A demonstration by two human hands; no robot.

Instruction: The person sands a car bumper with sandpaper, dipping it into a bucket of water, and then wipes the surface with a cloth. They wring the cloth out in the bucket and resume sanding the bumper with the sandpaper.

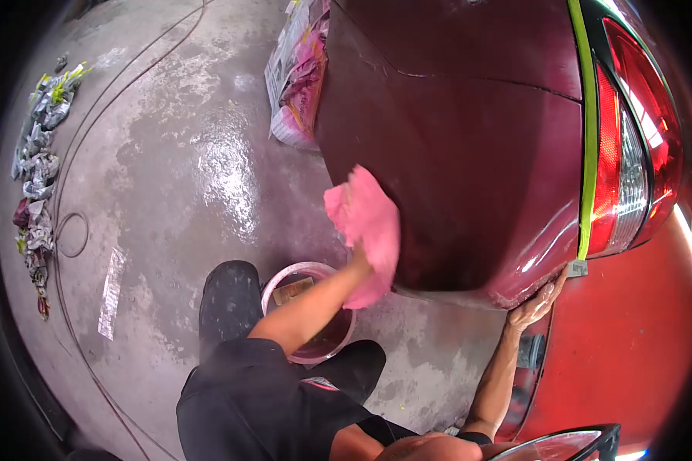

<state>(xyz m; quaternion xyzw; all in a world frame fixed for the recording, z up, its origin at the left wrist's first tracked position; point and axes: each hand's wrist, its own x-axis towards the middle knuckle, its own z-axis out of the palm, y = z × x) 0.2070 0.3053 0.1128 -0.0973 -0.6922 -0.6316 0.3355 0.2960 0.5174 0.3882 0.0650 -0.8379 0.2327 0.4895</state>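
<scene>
Nothing here can be read; the newspaper sheets point(288, 69) hanging beside the car panel point(469, 177) show print, but it is too small and blurred to make out; the same goes for the crumpled paper point(38, 154) lying along the floor at the left. A small grey tag point(577, 268) just under the tail lamp point(630, 154) and a tan card point(292, 290) inside the pink bucket point(281, 276) are too small to show any legible marks; the pink cloth point(365, 219) in the left hand point(359, 257) shows no lettering.
</scene>
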